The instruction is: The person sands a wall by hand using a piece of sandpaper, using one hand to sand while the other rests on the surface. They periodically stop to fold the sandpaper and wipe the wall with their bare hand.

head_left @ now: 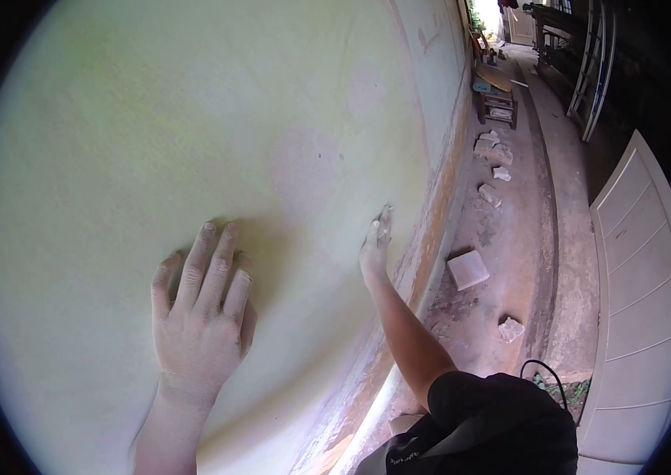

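Dust coats my left hand (202, 309), which lies on the pale green wall (114, 142) with its fingers apart and pointing up. Nothing is in it. My right hand (377, 241) is farther right, near the wall's brown lower edge (430, 214), seen from the side at the end of a bare forearm. Its fingers are stretched out and hold nothing that I can see. Patches of pinkish tone and small dark spots mark the wall above and between the hands.
Broken pale chunks (494, 148) and a square block (468, 270) lie on the dusty floor. A small rack (499, 108) stands farther back by the wall. On the right are a white door (640, 317) and a leaning ladder (598, 71).
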Motion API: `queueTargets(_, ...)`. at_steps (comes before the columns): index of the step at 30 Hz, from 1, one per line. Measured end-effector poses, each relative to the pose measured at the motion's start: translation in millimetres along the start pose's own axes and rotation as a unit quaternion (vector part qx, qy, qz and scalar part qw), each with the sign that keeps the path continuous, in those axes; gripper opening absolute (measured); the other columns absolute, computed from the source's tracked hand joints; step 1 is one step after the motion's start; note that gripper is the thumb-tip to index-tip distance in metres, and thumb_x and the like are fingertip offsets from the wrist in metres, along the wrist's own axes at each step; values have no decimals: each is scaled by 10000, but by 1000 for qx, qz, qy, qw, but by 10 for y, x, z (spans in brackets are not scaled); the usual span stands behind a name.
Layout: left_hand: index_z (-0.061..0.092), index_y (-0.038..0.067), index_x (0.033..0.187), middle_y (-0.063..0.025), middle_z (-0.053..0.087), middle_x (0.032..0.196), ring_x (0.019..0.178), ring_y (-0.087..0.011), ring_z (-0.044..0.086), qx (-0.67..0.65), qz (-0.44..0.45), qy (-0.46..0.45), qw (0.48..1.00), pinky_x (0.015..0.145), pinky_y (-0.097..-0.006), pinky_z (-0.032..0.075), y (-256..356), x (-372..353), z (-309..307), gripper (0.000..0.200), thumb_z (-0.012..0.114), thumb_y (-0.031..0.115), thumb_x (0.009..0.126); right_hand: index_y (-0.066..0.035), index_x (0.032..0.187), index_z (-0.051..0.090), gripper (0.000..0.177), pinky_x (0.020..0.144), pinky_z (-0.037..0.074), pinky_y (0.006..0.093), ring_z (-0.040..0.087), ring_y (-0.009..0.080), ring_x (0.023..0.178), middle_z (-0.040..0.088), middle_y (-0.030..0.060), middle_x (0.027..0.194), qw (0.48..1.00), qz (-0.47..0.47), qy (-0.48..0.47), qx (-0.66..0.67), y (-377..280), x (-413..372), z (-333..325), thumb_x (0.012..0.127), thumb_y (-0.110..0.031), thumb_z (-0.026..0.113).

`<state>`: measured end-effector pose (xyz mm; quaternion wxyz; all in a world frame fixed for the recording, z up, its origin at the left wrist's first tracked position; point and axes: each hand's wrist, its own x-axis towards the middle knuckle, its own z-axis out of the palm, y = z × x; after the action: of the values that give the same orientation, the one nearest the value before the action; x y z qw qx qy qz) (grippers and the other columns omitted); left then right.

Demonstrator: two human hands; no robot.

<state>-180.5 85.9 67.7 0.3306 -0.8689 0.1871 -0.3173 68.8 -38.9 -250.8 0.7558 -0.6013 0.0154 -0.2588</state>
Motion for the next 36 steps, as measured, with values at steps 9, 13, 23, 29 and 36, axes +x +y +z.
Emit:
queueTargets(9,675,133,1203,-40,543,1552,1462,-222,486,-20,45,-49,998,1150,-500,399,206,27,231,326,676,153,878,22,1666,152,659,1294,-12,560,-5,424,1624,33,241,1756,956,-223,-149,-121,-369,-906,-47,1120,-296,340)
queueTargets(13,680,134,1189,-41,531,1563,1473,-222,473,-31,66,-71,995,1160,-504,393,231,18,265,311,676,167,881,5,1664,210,627,1293,21,562,47,441,1619,85,211,1762,994,-104,-27,-23,-144,-134,-10,1122,-273,356)
queueTargets(23,680,142,1244,-37,518,1560,1476,-181,440,-13,76,-85,993,1186,-461,379,229,-31,230,377,701,253,885,32,1573,426,513,1289,192,517,233,408,1592,312,216,1699,942,-265,-175,-110,-800,-752,-149,1118,-207,436)
queueTargets(29,673,135,1255,-42,510,1561,1473,-194,438,-7,87,-89,992,1186,-465,380,220,-83,194,403,707,255,872,66,1506,497,455,1282,245,475,317,422,1557,374,235,1661,992,-111,-60,-22,-564,103,-184,1105,-150,477)
queueTargets(36,675,106,1183,-76,539,1536,1473,-246,463,-55,77,-66,993,1156,-537,384,210,-94,240,351,710,171,840,50,1421,602,387,1268,276,485,360,455,1527,430,228,1630,946,-273,-176,-13,-1068,-762,-126,1070,-103,546)
